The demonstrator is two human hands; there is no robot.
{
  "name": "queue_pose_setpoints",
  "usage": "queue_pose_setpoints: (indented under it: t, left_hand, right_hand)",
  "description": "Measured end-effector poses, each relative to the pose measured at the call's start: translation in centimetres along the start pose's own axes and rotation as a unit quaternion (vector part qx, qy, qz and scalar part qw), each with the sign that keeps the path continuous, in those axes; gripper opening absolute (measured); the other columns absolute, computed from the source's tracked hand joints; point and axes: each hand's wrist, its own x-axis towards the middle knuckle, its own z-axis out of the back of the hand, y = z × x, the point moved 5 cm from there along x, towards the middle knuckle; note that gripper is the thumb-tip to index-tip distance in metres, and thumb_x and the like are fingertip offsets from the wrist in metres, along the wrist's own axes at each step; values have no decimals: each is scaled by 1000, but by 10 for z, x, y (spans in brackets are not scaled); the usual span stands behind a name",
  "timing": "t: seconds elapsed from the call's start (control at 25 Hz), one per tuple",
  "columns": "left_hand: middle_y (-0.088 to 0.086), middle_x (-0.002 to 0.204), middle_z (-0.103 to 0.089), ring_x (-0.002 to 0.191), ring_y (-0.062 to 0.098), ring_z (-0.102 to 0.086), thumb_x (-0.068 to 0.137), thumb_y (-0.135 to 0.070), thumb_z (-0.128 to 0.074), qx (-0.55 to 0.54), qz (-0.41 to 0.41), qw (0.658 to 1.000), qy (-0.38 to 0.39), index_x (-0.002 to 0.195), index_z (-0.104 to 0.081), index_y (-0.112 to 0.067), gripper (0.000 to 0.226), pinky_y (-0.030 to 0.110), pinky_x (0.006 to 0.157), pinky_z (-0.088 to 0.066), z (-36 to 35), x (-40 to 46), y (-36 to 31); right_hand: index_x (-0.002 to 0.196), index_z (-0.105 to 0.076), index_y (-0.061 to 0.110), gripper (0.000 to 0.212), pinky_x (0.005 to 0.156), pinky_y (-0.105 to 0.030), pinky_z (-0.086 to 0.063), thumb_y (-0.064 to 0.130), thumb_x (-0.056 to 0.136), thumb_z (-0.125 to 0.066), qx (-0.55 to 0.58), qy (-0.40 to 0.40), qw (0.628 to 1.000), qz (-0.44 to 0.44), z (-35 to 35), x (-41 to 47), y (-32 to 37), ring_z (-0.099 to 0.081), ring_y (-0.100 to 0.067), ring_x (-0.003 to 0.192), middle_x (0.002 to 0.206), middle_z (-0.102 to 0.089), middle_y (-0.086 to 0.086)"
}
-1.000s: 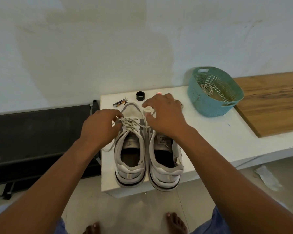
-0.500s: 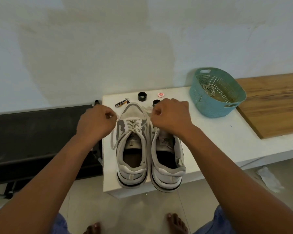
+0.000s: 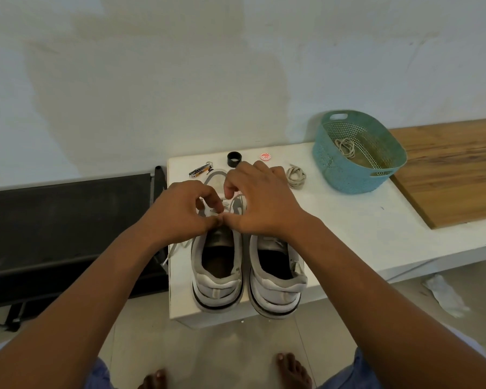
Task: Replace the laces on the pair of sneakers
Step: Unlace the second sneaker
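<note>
With both my left hand [image 3: 180,213] and right hand [image 3: 260,203] pinching the lace [image 3: 221,204] on the left sneaker [image 3: 218,265], I'd draw it out slowly — one eyelet at a time — keeping the shoe flat on the surface [image 3: 334,220].

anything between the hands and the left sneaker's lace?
Nothing visible. Both the left hand and right hand are already on the lace over the left sneaker; their fingers hide the exact grip.

Black ring [image 3: 234,159], nail clipper [image 3: 200,170], wooden board [image 3: 458,169]
</note>
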Motion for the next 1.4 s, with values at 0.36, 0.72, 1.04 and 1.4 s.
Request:
queue_pose_setpoints:
  t: [0.36, 0.72, 1.04, 1.4]
  left_hand:
    - [-8, 95, -68, 83, 11, -63, 80, -40, -82, 82, -9, 996, -32, 93, -70, -29, 21, 29, 77, -54, -9, -3, -8]
    - [-7, 73, -71, 72, 14, -71, 81, -24, -75, -31, 117, 984, -130, 71, -68, -24, 12, 36, 75, -60, 11, -6, 11]
    - [-18, 98, -67, 93, 6, -62, 85, -49, -70, 12, -16, 997, -68, 94, -66, -38, 15, 32, 77, -53, 5, -5, -8]
    - [-12, 79, -64, 79, 16, -62, 92, -35, -69, 125, 114, 972, -160, 82, -65, -29, 12, 34, 71, -52, 26, -8, 16]
  right_hand:
    - [67, -63, 34, 30, 100, -45, -33, 62, 76, -64, -64, 90, 994, -24, -11, 3, -4, -49, -14, 107, 99, -66, 11]
    - [72, -74, 25, 21, 105, -49, -31, 43, 83, -67, 0, 115, 990, -77, -13, 2, -13, -46, -17, 112, 106, -61, 9]
    - [61, -69, 25, 21, 89, -41, -30, 37, 77, -64, 38, 130, 987, -88, -16, 6, -20, -46, -18, 99, 89, -66, 7]
    - [55, -66, 25, 21, 88, -41, -30, 35, 73, -60, 58, 136, 984, -101, -21, 5, -24, -53, -21, 102, 89, -73, 10]
